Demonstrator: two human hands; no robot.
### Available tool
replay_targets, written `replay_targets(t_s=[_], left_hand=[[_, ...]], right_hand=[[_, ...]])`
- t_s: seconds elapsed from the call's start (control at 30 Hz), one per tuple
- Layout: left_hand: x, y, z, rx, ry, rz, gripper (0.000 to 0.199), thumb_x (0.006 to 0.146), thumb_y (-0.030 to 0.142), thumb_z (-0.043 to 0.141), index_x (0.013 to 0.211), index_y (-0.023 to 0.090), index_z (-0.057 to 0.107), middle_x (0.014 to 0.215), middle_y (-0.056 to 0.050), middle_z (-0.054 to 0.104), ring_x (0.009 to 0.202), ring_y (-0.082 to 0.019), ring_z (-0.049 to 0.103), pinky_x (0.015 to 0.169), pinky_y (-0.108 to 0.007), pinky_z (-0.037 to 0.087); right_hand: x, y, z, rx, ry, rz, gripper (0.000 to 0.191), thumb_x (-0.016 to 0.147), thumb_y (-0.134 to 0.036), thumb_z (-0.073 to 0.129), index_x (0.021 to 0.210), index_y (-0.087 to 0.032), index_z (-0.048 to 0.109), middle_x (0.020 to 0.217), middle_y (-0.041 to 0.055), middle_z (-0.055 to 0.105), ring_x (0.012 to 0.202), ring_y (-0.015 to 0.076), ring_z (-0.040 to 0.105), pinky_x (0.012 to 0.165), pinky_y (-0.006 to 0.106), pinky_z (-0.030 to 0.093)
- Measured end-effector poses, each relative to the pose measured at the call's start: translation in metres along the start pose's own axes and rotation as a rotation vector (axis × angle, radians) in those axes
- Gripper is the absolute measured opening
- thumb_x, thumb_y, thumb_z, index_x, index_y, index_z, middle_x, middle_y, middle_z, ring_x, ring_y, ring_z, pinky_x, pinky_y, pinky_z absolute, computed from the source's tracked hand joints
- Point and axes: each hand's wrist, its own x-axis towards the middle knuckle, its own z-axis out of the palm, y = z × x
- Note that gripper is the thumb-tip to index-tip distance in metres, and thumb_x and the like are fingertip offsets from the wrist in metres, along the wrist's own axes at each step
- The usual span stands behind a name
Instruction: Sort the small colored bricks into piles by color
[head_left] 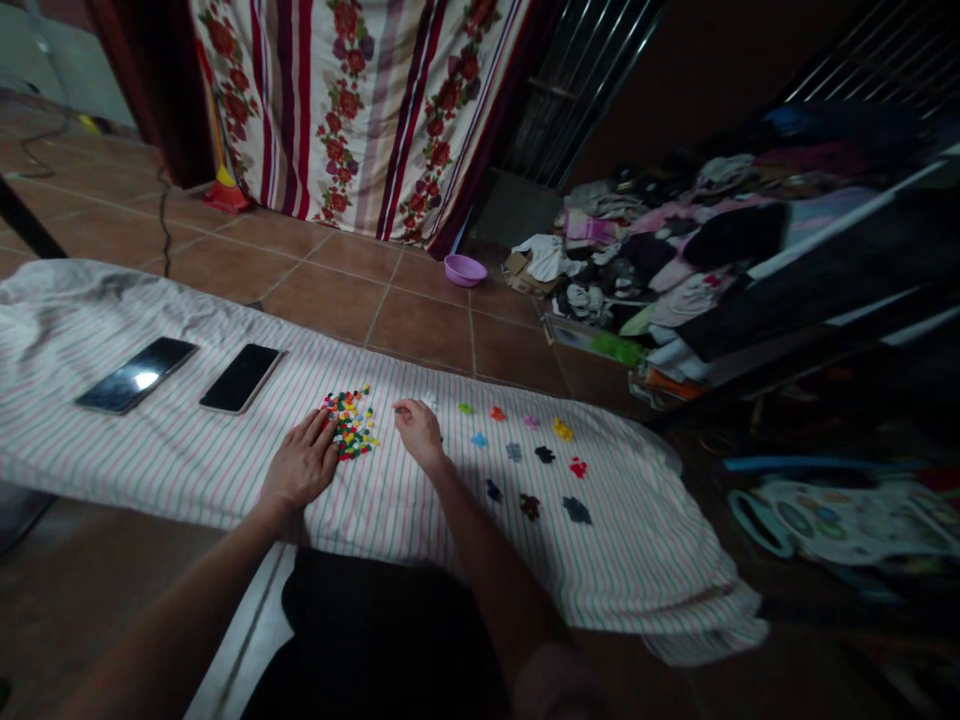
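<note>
My left hand [301, 462] lies flat with its fingers stretched out, fingertips at the near left edge of a mixed heap of small coloured pieces [356, 425]. Just right of that heap, my right hand [418, 430] is closed in a pinch; whatever is between its fingertips is too small to name. Further right lie little groups of like-coloured pieces: white pieces [430, 399] beside my right hand, a green group [466, 408], an orange group [498, 413], yellow pieces [562, 429], black pieces [544, 455], red pieces [577, 467], brown pieces [529, 506] and several more.
A striped cloth [420, 520] covers the long surface. Two phones, one [139, 375] further left and another phone [241, 378] nearer the heap, lie on it. Beyond, a purple basin [465, 270] stands on the tiled floor, near piled clothes [660, 240] and a flowered curtain [360, 110].
</note>
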Motion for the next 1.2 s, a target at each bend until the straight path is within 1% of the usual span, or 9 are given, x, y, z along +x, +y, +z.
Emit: replay_targets(t_s=[0.2,0.4,0.5,0.6,0.7,0.83,1.0,1.2], left_hand=[[-0.001,-0.002,0.001,0.007,-0.023,0.005,0.052,0.096,0.038,0.033,0.135,0.011,0.053,0.145,-0.018,0.050,0.140,-0.031,0.040,0.108,-0.047,0.042],[-0.001,-0.003,0.000,0.012,-0.036,0.017,0.052,0.096,0.037,0.030,0.135,0.009,0.052,0.146,-0.020,0.048,0.142,-0.031,0.038,0.108,-0.049,0.041],[0.000,-0.003,-0.002,0.010,-0.047,0.024,0.052,0.096,0.037,0.030,0.134,0.009,0.052,0.146,-0.020,0.049,0.142,-0.031,0.037,0.108,-0.049,0.041],[0.000,-0.003,-0.003,0.006,-0.046,0.033,0.052,0.096,0.038,0.030,0.133,0.009,0.052,0.144,-0.021,0.051,0.141,-0.032,0.038,0.108,-0.049,0.041],[0.000,-0.003,-0.005,-0.013,-0.051,0.058,0.048,0.095,0.036,0.031,0.130,0.012,0.054,0.140,-0.018,0.054,0.140,-0.031,0.039,0.109,-0.050,0.040],[0.001,-0.002,-0.008,-0.058,-0.045,0.081,0.043,0.092,0.035,0.035,0.127,0.019,0.055,0.135,-0.014,0.059,0.137,-0.030,0.042,0.107,-0.052,0.040],[0.003,-0.001,-0.012,-0.080,-0.029,0.082,0.043,0.090,0.035,0.035,0.125,0.020,0.055,0.133,-0.014,0.060,0.134,-0.031,0.045,0.104,-0.053,0.042],[0.004,-0.001,-0.012,-0.102,-0.030,0.095,0.041,0.089,0.036,0.035,0.123,0.021,0.054,0.132,-0.014,0.061,0.134,-0.031,0.045,0.105,-0.054,0.041]], right_hand=[[-0.022,0.037,-0.039,0.018,0.105,0.082,0.024,0.075,-0.014,0.052,0.087,-0.023,0.069,0.084,0.0008,0.068,0.075,0.0160,0.063,0.076,0.028,0.051],[-0.052,0.080,-0.089,-0.001,0.193,0.160,0.022,0.073,-0.022,0.053,0.085,-0.022,0.070,0.079,0.0022,0.070,0.071,0.0175,0.063,0.073,0.029,0.052],[-0.069,0.098,-0.112,-0.007,0.253,0.230,0.022,0.072,-0.027,0.053,0.085,-0.021,0.070,0.077,0.0031,0.071,0.070,0.0185,0.064,0.072,0.030,0.052],[-0.082,0.110,-0.127,-0.004,0.316,0.308,0.024,0.071,-0.030,0.054,0.086,-0.020,0.069,0.075,0.0040,0.070,0.069,0.0192,0.064,0.071,0.031,0.053],[-0.089,0.115,-0.133,0.006,0.377,0.329,0.025,0.071,-0.033,0.055,0.087,-0.019,0.068,0.077,0.0054,0.070,0.070,0.0191,0.064,0.072,0.031,0.053],[-0.092,0.119,-0.134,-0.016,0.409,0.290,0.024,0.072,-0.035,0.054,0.086,-0.019,0.065,0.076,0.0048,0.068,0.066,0.0181,0.060,0.069,0.032,0.053],[-0.094,0.122,-0.133,-0.075,0.405,0.213,0.018,0.072,-0.031,0.054,0.082,-0.020,0.065,0.074,0.0040,0.066,0.064,0.0179,0.058,0.070,0.033,0.052],[-0.105,0.130,-0.138,-0.031,0.427,0.253,0.026,0.074,-0.034,0.050,0.087,-0.020,0.068,0.079,0.0052,0.069,0.067,0.0183,0.060,0.071,0.032,0.052]])
